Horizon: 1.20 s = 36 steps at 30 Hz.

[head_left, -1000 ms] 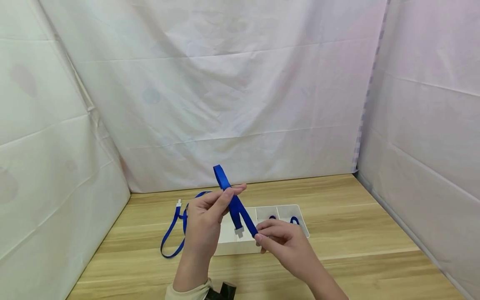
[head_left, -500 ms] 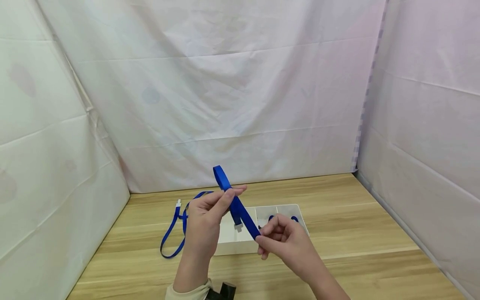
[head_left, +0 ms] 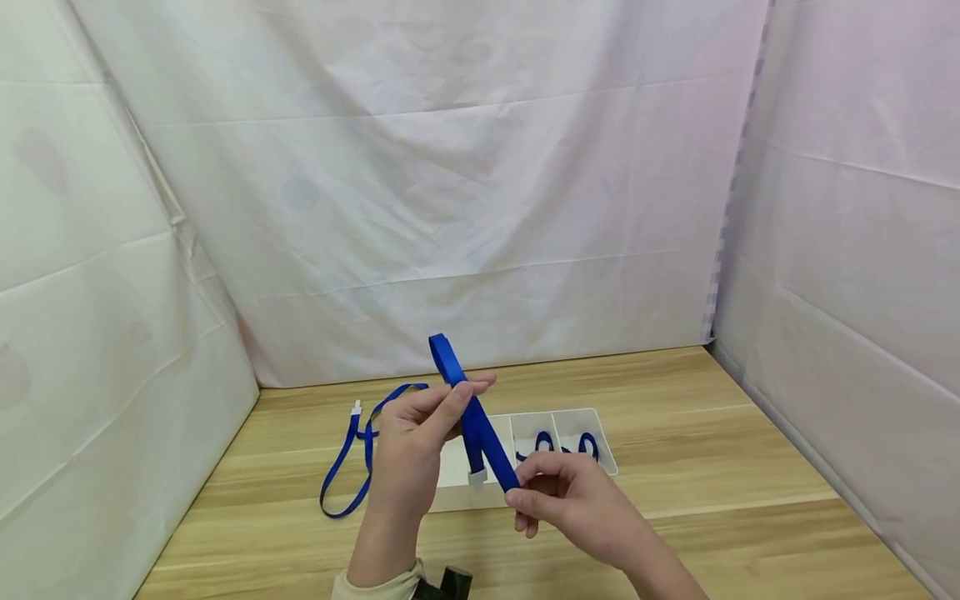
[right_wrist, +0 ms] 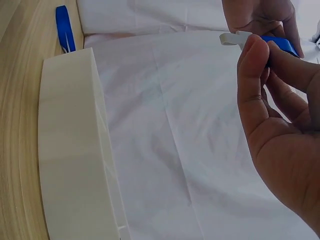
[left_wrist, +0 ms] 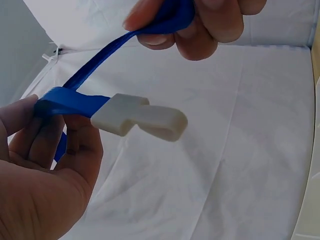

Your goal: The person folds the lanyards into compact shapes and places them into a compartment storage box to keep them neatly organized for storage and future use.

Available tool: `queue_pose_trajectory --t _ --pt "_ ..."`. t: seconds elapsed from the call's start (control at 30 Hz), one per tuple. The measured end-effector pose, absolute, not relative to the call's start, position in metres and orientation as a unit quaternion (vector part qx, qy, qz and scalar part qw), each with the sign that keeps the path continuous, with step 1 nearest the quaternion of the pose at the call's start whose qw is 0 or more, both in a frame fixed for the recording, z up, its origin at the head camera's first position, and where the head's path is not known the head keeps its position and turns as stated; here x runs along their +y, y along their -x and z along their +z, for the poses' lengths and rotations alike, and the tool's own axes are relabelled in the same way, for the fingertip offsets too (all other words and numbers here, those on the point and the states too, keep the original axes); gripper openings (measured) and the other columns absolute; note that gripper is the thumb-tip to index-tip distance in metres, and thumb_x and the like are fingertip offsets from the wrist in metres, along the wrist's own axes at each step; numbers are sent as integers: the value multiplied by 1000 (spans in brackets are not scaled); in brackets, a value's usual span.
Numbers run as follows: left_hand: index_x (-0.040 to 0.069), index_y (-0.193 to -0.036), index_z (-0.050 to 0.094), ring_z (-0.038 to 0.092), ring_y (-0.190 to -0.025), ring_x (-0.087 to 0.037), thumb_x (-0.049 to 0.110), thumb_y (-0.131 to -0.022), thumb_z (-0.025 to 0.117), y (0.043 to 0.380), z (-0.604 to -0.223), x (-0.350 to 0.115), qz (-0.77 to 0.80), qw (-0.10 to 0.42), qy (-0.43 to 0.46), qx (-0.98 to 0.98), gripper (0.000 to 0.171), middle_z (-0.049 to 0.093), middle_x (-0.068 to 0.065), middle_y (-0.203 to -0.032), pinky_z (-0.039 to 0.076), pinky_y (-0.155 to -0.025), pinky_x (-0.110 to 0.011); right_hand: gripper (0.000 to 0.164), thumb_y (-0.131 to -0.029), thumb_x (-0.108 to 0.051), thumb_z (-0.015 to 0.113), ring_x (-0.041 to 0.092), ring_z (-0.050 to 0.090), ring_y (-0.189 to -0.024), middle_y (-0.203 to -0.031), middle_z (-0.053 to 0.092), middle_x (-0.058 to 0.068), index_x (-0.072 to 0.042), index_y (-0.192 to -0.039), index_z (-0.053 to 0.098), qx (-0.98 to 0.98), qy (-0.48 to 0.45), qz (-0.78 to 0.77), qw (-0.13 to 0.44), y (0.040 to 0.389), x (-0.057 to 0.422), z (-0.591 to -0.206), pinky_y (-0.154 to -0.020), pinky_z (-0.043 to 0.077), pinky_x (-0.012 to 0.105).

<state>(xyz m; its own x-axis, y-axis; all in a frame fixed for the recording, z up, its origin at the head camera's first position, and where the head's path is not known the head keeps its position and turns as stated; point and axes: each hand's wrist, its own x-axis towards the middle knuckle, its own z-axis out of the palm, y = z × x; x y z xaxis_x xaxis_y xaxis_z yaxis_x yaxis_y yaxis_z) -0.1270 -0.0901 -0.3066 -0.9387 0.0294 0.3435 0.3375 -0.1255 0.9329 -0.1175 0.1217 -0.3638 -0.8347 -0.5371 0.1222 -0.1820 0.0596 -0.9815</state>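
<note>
A blue lanyard (head_left: 493, 446), folded over on itself, is held up above the white box in the head view. My left hand (head_left: 412, 446) pinches its folded upper part between thumb and fingers, and a loop sticks out above. Lower right, my right hand (head_left: 573, 500) pinches the band between thumb and fingertips. From the left hand's side hangs a short end with a white plastic clip (left_wrist: 137, 116), which stands free of both hands in the left wrist view. In the right wrist view the right fingers cover most of the band.
Below the hands is a white divided box (head_left: 468, 498); its right compartments hold coiled blue lanyards (head_left: 588, 446). Another blue lanyard (head_left: 343, 467) with a white clip lies on the wooden table (head_left: 712, 433) at left. White cloth (head_left: 480, 183) hangs behind and at the sides.
My right hand has moved slightly down, drawing the band with it. The hanging clip has swung lower. More of the lanyards in the right compartments shows. My left hand stays nearly still.
</note>
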Motion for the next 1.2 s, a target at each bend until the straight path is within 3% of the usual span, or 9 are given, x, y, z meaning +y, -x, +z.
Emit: queue_pose_trajectory --t 0.2,0.33,0.53,0.67,0.9,1.03,1.13,1.2 --pt "-7 -121 76 73 -122 -23 17 -108 64 127 -306 -92 -738 103 142 -652 30 83 3 -116 64 -95 -32 23 -99 -21 77 15 73 -72 -87 74 16 2 -102 71 728 226 -633 134 117 122 -364 -68 65 30" --pt "-7 -122 76 72 -123 -23 17 -107 64 126 -306 -92 -738 96 143 -652 31 82 2 -118 64 -93 -31 26 -100 -19 75 14 73 -73 -89 73 20 4 -108 64 703 242 -657 126 116 121 -365 -66 65 33" --pt "-4 -119 78 70 -121 -27 21 -107 66 125 -306 -92 -732 105 127 -661 30 82 0 -119 64 -89 -31 5 -102 -3 69 11 73 -69 -83 71 21 -3 -107 67 681 345 -645 22 114 118 -371 -57 63 34" --pt "-3 -118 79 70 -120 -30 21 -106 67 124 -306 -92 -732 108 123 -661 29 82 -2 -119 64 -88 -31 15 -100 5 68 11 70 -64 -79 70 15 -9 -103 69 670 401 -624 -32 115 115 -376 -51 60 31" --pt "-3 -118 78 70 -120 -27 21 -107 66 122 -303 -91 -731 107 128 -662 30 82 -3 -120 64 -89 -31 10 -101 5 65 19 64 -59 -76 66 18 -4 -104 69 662 380 -646 -20 117 116 -377 -51 59 31" --pt "-4 -118 78 69 -119 -28 21 -107 66 121 -301 -91 -733 114 128 -658 30 82 -2 -119 64 -88 -32 18 -103 -3 67 14 68 -67 -86 67 19 0 -121 67 669 326 -667 27 116 119 -374 -58 62 33" --pt "-6 -118 77 71 -119 -28 19 -107 65 120 -300 -92 -734 116 133 -656 29 82 0 -117 64 -89 -32 22 -103 -9 70 8 68 -74 -92 67 17 1 -122 68 688 295 -661 52 117 121 -373 -63 63 31" --pt "-7 -119 77 71 -120 -27 17 -107 65 119 -300 -92 -735 111 141 -653 29 82 -2 -118 64 -91 -32 17 -102 -12 71 8 66 -78 -94 67 16 -1 -115 72 703 292 -646 57 118 121 -372 -65 62 29"
